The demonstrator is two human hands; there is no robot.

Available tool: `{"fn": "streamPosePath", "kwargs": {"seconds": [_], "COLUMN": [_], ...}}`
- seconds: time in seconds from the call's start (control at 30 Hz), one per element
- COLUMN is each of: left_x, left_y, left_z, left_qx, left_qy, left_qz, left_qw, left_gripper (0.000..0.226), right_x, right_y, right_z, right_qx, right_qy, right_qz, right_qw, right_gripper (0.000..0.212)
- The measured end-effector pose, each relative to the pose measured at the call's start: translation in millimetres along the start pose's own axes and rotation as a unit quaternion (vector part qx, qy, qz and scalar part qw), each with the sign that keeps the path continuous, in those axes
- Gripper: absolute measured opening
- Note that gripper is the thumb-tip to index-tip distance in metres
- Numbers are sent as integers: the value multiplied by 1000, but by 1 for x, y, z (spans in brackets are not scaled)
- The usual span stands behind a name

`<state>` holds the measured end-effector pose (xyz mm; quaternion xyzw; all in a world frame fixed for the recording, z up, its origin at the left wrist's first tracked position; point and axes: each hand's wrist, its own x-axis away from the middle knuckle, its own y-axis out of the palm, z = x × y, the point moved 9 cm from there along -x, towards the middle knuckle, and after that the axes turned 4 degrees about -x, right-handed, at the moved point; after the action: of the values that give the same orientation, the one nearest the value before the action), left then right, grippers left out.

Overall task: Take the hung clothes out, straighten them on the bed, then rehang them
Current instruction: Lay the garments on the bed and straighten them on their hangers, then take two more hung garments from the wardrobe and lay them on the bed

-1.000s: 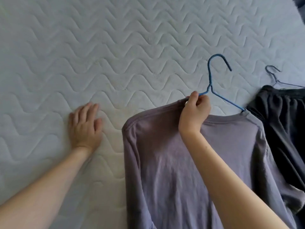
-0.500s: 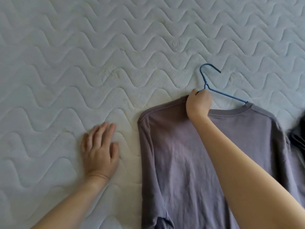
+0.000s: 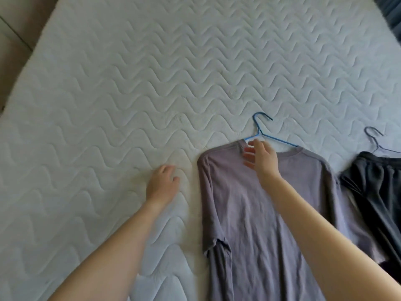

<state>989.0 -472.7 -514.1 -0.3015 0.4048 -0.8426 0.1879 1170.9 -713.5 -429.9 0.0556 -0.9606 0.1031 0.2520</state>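
A mauve long-sleeved shirt point(image 3: 245, 216) lies flat on the white quilted mattress point(image 3: 152, 83), still on a blue wire hanger point(image 3: 276, 140) whose hook points away from me. My right hand point(image 3: 261, 158) hovers at the left side of the collar with its fingers spread, just off the hanger's arm. My left hand point(image 3: 161, 183) rests on the mattress left of the shirt's shoulder, fingers loosely curled and holding nothing. The shirt's left sleeve is folded under near the bottom.
A dark grey garment point(image 3: 377, 192) on a grey wire hanger point(image 3: 374, 137) lies at the right edge, beside the shirt. The mattress edge and floor point(image 3: 17, 22) show at the top left. Dark fabric point(image 3: 390, 9) sits in the top right corner.
My right hand has let go of the blue hanger and opened its fingers. My left hand has lifted its palm and curled its fingers. The view has pulled back.
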Motion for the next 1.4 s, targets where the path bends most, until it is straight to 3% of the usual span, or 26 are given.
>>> {"fn": "streamPosePath", "kwargs": {"seconds": [0.07, 0.2, 0.3, 0.4, 0.5, 0.63, 0.7, 0.83, 0.9, 1.03, 1.1, 1.23, 1.4], "left_x": [38, 171, 287, 402, 510, 644, 709, 832, 881, 962, 988, 1016, 1009], "left_y": [-40, -153, -214, -250, -249, -223, -208, -178, -159, -131, -131, -165, -236], "left_z": [15, 58, 57, 31, -17, -89, -124, -189, -216, -268, -295, -354, -435], "left_qx": [165, 333, 355, 350, 352, 377, 393, 441, 455, 498, 509, 501, 477], "left_qy": [-64, -55, -58, -80, -127, -225, -283, -389, -426, -497, -510, -514, -495], "left_qz": [-23, 18, 33, 58, 88, 164, 217, 335, 361, 420, 440, 448, 403], "left_qw": [984, 941, 933, 932, 923, 883, 848, 736, 693, 573, 537, 533, 604], "left_gripper": [40, 26, 34, 19, 16, 18, 22, 17, 20, 23, 22, 23, 20], "right_x": [79, 247, 361, 449, 495, 532, 559, 639, 681, 764, 801, 854, 881], "right_y": [-15, -48, -71, -88, -99, -64, -34, 35, 73, 150, 186, 244, 296], "right_z": [-19, -50, -45, -21, 19, 66, 78, 77, 79, 105, 124, 155, 157], "right_qx": [-70, -77, -11, 21, 37, 75, 119, 200, 222, 261, 275, 302, 302], "right_qy": [-18, -51, -59, -40, 18, 91, 95, 40, 18, -11, -20, -14, 9], "right_qz": [-19, -90, -154, -218, -240, -316, -375, -494, -534, -598, -612, -612, -576], "right_qw": [997, 992, 986, 975, 970, 941, 914, 845, 816, 758, 741, 731, 759], "right_gripper": [25, 28, 27, 23, 25, 26, 25, 25, 25, 30, 31, 30, 27]}}
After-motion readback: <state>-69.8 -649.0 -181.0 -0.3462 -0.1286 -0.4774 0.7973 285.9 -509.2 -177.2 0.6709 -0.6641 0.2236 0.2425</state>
